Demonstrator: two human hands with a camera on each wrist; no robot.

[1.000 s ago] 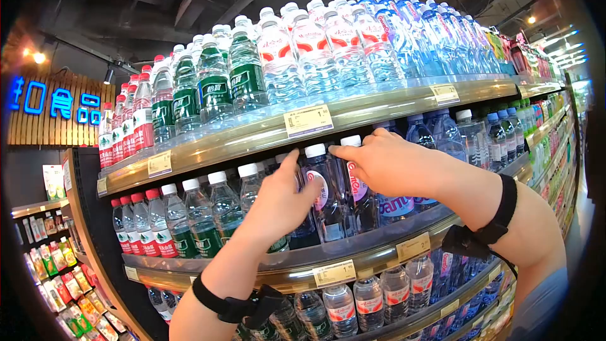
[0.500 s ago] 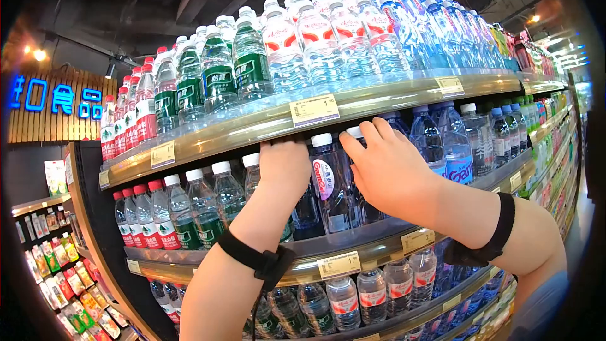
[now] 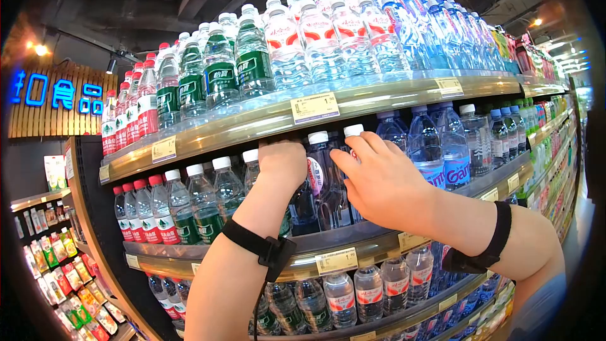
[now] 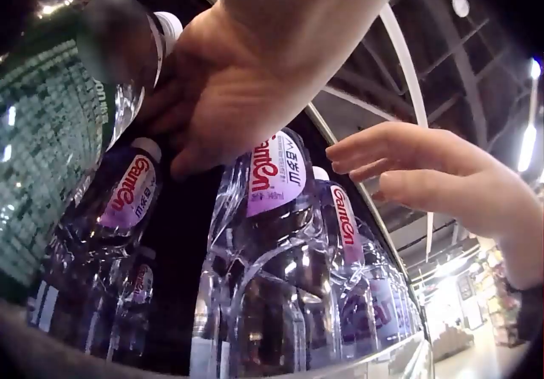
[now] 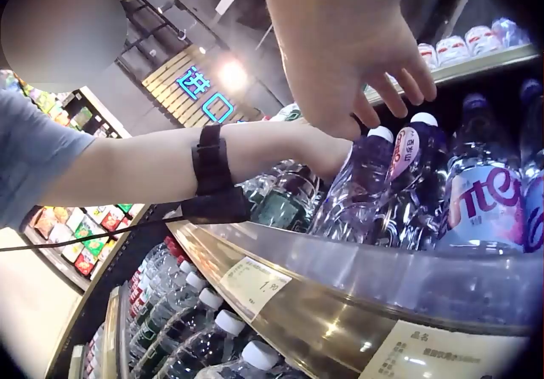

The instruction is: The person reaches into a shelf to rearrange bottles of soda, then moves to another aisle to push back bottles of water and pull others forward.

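My left hand (image 3: 282, 161) reaches under the upper shelf, its fingers hidden in the head view. In the left wrist view, that hand's fingers extend into the dark gap beside a green-labelled water bottle (image 4: 51, 141), near the white cap of a Ganten water bottle (image 4: 127, 192) farther back. A front Ganten bottle (image 3: 331, 199) stands upright just right of my left wrist, its pink label turned leftward. My right hand (image 3: 382, 173) hovers with fingers apart in front of the neighbouring Ganten bottle (image 5: 416, 166), close by its white cap.
The upper shelf edge (image 3: 240, 132) runs low over the bottle caps. Green-labelled bottles (image 3: 205, 205) line the left, and larger Ganten bottles (image 3: 454, 151) the right. Price tags (image 3: 336, 261) hang along the lower shelf edge, with more bottles (image 3: 341, 300) beneath.
My left hand has gone from the front bottle up and into the shelf. The front Ganten bottle's label has turned left. My right fingers have moved off the neighbouring cap, which shows again.
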